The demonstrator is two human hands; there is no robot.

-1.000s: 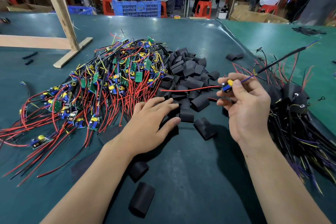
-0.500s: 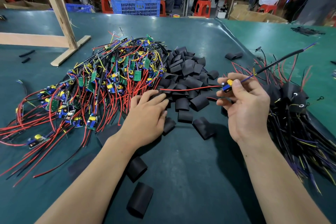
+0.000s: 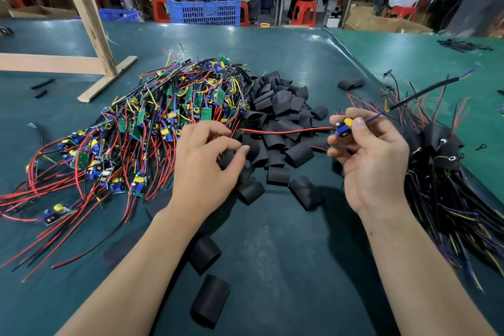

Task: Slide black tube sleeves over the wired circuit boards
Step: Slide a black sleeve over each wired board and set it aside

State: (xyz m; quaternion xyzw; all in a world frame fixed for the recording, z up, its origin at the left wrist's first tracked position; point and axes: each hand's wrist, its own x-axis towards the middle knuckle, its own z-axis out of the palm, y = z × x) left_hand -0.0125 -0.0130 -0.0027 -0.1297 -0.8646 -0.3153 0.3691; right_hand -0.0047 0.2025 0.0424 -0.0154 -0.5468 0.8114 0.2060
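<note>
Fingers of the right hand (image 3: 373, 161) pinch a small blue-and-yellow wired circuit board (image 3: 344, 127), thumb on top, holding it above the dark green matted surface (image 3: 286, 248). From this board a thin red wire (image 3: 286, 131) runs leftward over the heap of short black tube sleeves (image 3: 281, 123), and a blue lead joins a black sheathed cable (image 3: 425, 90) that rises to the upper right.

The left hand (image 3: 204, 169) lies at the near left edge of the sleeve heap with its fingers curled; thumb and forefinger close on a black sleeve (image 3: 227, 157), most of which the hand hides, so how firmly it is held cannot be told.

Left of the heap, and touching it, lies a large tangled pile of unsleeved green circuit boards with red, black and yellow wires (image 3: 141, 131), the red leads fanning toward the near left. To the right of the right hand sits a dark bundle of boards already sleeved in black (image 3: 441, 161), their wires trailing toward the near right corner.

Several loose sleeves lie apart from the heap: two flattened black sleeves (image 3: 207, 275) between the forearms, and one lone sleeve (image 3: 351, 83) farther back on the right. A pale wooden frame (image 3: 90, 35) stands at the far left of the surface. Beyond the far edge a blue plastic crate (image 3: 203, 9) holds more wired parts, and seated people work among red stools (image 3: 304, 12).
</note>
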